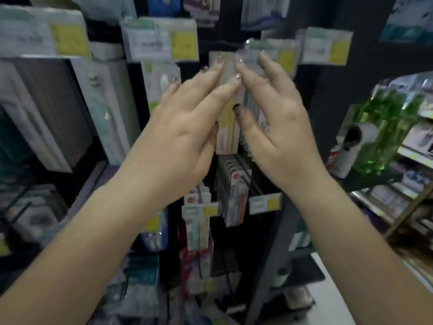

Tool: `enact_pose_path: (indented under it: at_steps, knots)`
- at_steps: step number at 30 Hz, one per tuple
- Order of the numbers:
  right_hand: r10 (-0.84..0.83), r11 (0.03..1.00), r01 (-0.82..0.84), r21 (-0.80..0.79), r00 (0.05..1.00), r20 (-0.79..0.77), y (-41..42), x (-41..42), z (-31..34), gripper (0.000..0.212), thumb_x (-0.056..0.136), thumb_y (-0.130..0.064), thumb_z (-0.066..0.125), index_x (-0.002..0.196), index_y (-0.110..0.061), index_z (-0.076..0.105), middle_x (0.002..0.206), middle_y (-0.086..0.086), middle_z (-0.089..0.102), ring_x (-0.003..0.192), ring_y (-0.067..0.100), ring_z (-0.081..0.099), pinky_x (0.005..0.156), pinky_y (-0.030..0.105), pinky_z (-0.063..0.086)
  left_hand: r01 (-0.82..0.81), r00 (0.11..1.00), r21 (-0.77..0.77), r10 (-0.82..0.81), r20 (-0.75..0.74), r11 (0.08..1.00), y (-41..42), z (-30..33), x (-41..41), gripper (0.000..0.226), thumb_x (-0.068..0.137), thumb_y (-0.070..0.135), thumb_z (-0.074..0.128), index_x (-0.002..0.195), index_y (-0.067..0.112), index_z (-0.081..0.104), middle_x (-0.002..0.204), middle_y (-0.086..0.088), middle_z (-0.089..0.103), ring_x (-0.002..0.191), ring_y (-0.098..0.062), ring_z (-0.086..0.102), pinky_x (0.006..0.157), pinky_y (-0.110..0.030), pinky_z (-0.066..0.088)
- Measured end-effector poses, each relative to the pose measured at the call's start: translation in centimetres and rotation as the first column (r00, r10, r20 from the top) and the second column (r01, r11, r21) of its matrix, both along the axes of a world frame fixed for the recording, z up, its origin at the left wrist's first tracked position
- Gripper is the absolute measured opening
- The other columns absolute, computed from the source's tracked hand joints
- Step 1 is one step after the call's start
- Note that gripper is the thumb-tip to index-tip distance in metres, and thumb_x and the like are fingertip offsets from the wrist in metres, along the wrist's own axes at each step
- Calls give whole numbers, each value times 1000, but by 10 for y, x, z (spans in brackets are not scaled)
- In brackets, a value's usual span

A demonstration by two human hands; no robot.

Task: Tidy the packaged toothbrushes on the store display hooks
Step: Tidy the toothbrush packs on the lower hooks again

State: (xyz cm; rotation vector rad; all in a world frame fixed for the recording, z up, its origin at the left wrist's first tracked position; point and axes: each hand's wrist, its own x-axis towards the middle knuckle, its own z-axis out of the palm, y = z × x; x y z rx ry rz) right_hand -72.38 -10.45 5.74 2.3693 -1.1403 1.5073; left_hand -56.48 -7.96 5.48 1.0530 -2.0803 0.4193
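Squaring up the hanging packs: you're mid-straighten on the upper hook, both hands on the same bunch.

Your left hand (187, 127) and right hand (274, 118) are pressing in from either side of the toothbrush packs (228, 127) hanging just under the yellow-and-white price tag (161, 42). Fingers are loosely spread, so neither grip is clenched; it's more of a flat-palmed sandwich on the cards than a real pinch. Next move is probably nudging the tops level and sliding the bunch back along the hook, gently, since those thin cards look like they'd fan out or slip off easily. The packs are narrow, pale cards with yellowish panels, blurry here. The lower row of packs (233, 195) hangs below, looking a bit splayed and likely up next.
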Motion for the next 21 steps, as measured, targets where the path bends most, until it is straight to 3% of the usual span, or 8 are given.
enact_pose_path:
  at_steps: [5, 7, 11, 13, 15, 17, 21]
  knots:
    - [72, 985, -72, 156, 997, 2, 8, 16, -56, 49, 93, -20, 47, 141, -19, 39, 151, 15, 29, 141, 28, 23, 115, 46, 23, -43, 997, 163, 54, -63, 986, 13, -47, 12, 57, 92, 20, 35, 148, 23, 22, 156, 0, 15, 139, -3, 8, 113, -20, -2]
    - [77, 977, -73, 200, 997, -12, 9, 20, -75, 50, 93, -19, 48, 142, -20, 39, 151, 13, 29, 141, 26, 23, 115, 42, 22, -63, 994, 206, 81, -78, 977, 14, -62, 18, 57, 92, 21, 35, 148, 23, 22, 156, -1, 16, 140, -5, 10, 114, -24, 1]
    - [58, 961, -64, 267, 998, 28, 13, 19, -114, 47, 93, -19, 48, 140, -23, 41, 146, -2, 31, 137, 8, 22, 111, 14, 14, -127, 977, 288, 170, -128, 949, 22, -92, 32, 57, 93, 18, 38, 148, 25, 21, 154, 5, 17, 136, 0, 10, 116, -36, 11]
    - [45, 947, -68, 313, 996, 79, 17, 15, -133, 45, 93, -18, 49, 138, -23, 44, 140, -9, 32, 134, 5, 25, 110, 12, 17, -153, 958, 343, 224, -178, 927, 27, -106, 40, 57, 95, 17, 38, 147, 28, 19, 150, 13, 15, 136, 4, 8, 116, -32, 11]
    - [19, 935, -62, 349, 992, 124, 20, 11, -151, 43, 91, -16, 49, 134, -20, 49, 138, -5, 38, 133, 9, 32, 110, 18, 24, -161, 937, 389, 264, -229, 907, 32, -122, 47, 57, 97, 11, 40, 146, 30, 18, 148, 16, 14, 134, 8, 8, 114, -19, 8]
    - [-8, 922, -54, 382, 987, 159, 24, 7, -168, 40, 90, -14, 49, 129, -16, 53, 137, 2, 45, 129, 11, 39, 108, 14, 27, -141, 918, 437, 283, -279, 888, 37, -138, 52, 58, 96, 7, 42, 145, 28, 19, 147, 18, 14, 133, 11, 8, 110, -7, 7]
    - [-59, 892, -28, 451, 983, 176, 26, 1, -197, 36, 88, -12, 49, 123, -11, 57, 129, 6, 52, 122, 11, 45, 103, 9, 28, -93, 889, 552, 319, -329, 829, 42, -166, 54, 60, 95, 3, 41, 145, 29, 22, 145, 24, 15, 134, 12, 12, 110, -10, 16]
